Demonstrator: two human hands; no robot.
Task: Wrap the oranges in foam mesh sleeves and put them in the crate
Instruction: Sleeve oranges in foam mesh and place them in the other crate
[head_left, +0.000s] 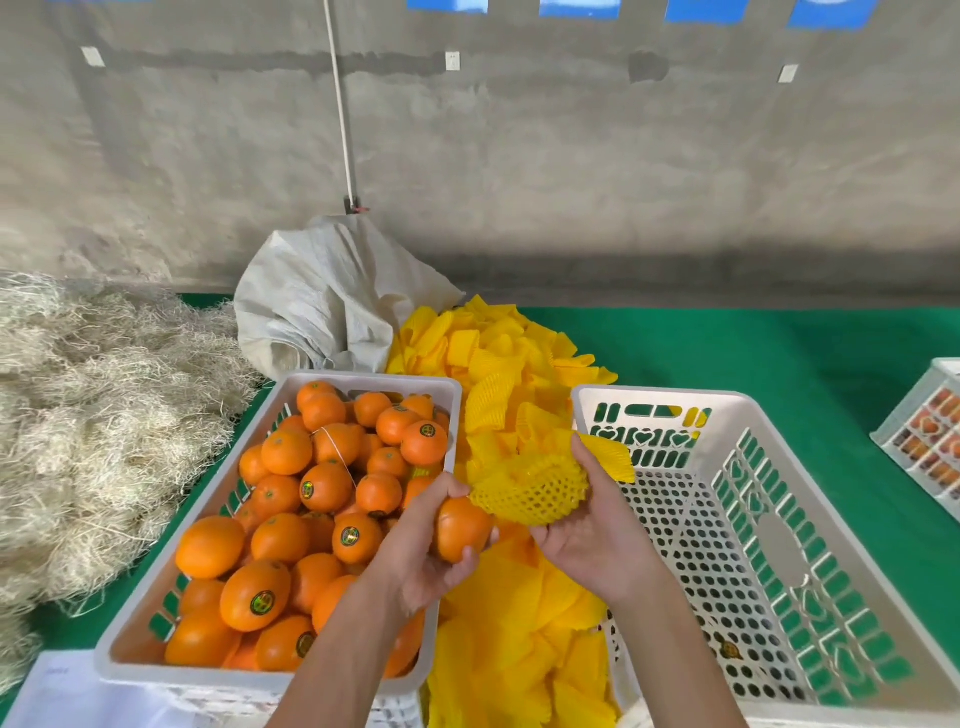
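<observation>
My left hand (415, 545) grips an orange (460, 530) over the gap between two crates. Right beside it, my right hand (587, 530) holds a yellow foam mesh sleeve (530, 491), stretched wide, its mouth against the orange's top. A white crate (130, 613) on the left is full of several oranges (291, 530), some with round stickers. The white perforated crate (779, 561) on the right holds no oranges that I can see. A pile of flat yellow sleeves (498, 364) lies between and behind the crates.
A heap of pale straw (88, 415) covers the left of the green table (779, 353). A crumpled white sack (322, 306) sits behind the oranges against the concrete wall. Another white crate (930, 436) shows at the right edge. White paper (62, 696) lies at the bottom left.
</observation>
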